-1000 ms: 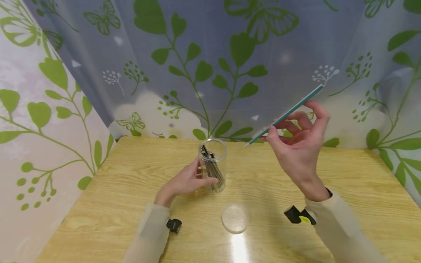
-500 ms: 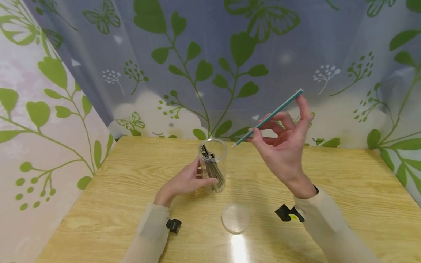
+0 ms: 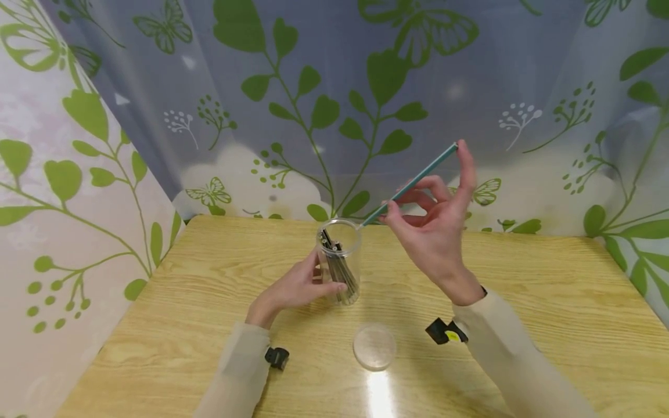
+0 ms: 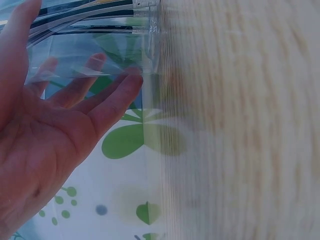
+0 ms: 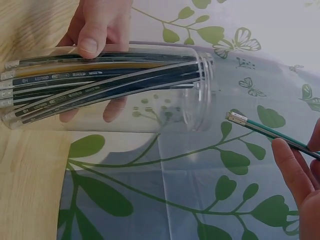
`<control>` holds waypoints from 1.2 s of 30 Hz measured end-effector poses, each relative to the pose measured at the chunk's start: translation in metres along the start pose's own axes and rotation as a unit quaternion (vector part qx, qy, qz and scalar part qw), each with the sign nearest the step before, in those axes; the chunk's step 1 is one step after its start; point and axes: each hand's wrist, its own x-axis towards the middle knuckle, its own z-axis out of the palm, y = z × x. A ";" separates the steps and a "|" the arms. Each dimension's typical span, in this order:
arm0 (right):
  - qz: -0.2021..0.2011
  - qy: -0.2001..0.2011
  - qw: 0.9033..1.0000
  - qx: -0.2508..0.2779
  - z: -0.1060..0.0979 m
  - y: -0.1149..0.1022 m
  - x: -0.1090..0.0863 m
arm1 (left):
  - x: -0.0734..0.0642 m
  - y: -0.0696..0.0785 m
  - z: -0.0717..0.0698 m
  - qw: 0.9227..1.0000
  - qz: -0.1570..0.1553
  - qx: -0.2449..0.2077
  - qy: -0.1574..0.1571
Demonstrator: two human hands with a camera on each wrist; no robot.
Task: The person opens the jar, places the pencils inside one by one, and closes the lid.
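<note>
A clear plastic jar (image 3: 355, 264) stands upright on the wooden table, lidless, with several dark pencils (image 5: 100, 82) leaning inside it. Among them the right wrist view shows a yellowish one, and their metal-capped ends sit at the jar's bottom. My left hand (image 3: 292, 287) grips the jar from the left, thumb in front and fingers behind. Up and right of the jar, my right hand (image 3: 439, 232) pinches a teal pencil (image 3: 418, 177) between thumb and fingers. The index fingertip touches its upper end. Its lower, metal-banded eraser end (image 5: 236, 118) is beside the jar's rim.
A round clear lid (image 3: 374, 346) lies on the table (image 3: 209, 273) in front of the jar. Behind the table hangs a curtain (image 3: 345, 145) printed with leaves and butterflies. Black wrist cameras (image 3: 277, 358) are strapped on both sleeves.
My right hand has moved left with the teal pencil, bringing its lower end to the jar's rim. The index finger has straightened upward. My left hand and the jar have stayed put.
</note>
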 end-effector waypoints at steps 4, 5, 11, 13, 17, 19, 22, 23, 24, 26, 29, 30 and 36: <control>0.004 -0.003 1.000 -0.003 0.003 0.008 -0.003 | 0.000 -0.001 0.000 1.000 0.001 -0.001 0.000; 0.004 -0.004 1.000 -0.003 0.003 0.010 -0.004 | 0.000 -0.001 0.000 1.000 0.001 -0.002 0.000; -0.001 0.000 1.000 -0.004 0.008 0.020 -0.009 | 0.000 -0.003 0.000 1.000 0.001 -0.003 -0.001; 0.004 0.004 1.000 -0.002 0.009 0.021 -0.010 | 0.001 -0.004 0.000 1.000 0.002 -0.002 0.000; 0.026 0.002 1.000 -0.007 0.011 0.021 -0.013 | 0.001 -0.004 0.001 1.000 0.000 0.003 0.003; 0.034 -0.003 0.999 -0.018 0.011 0.022 -0.013 | 0.001 -0.004 0.001 1.000 -0.003 0.006 0.005; 0.036 -0.010 0.999 -0.036 0.010 0.022 -0.014 | 0.000 -0.003 0.002 1.000 -0.005 0.007 0.007; 0.036 -0.013 0.998 -0.041 0.009 0.022 -0.015 | 0.000 -0.003 0.002 1.000 -0.006 0.008 0.008; 0.036 -0.015 0.998 -0.046 0.009 0.022 -0.015 | 0.000 -0.003 0.002 1.000 -0.007 0.009 0.008; 0.035 -0.022 0.998 -0.056 0.009 0.022 -0.015 | 0.000 -0.003 0.002 1.000 -0.008 0.010 0.007; 0.033 -0.035 0.996 -0.072 0.009 0.022 -0.015 | -0.001 -0.002 0.002 1.000 -0.008 0.013 0.005; 0.032 -0.041 0.995 -0.079 0.009 0.022 -0.015 | -0.001 -0.003 0.002 1.000 -0.007 0.013 0.004; 0.008 -0.090 0.989 -0.117 0.011 0.029 -0.021 | -0.001 -0.003 0.001 1.000 -0.005 0.011 0.001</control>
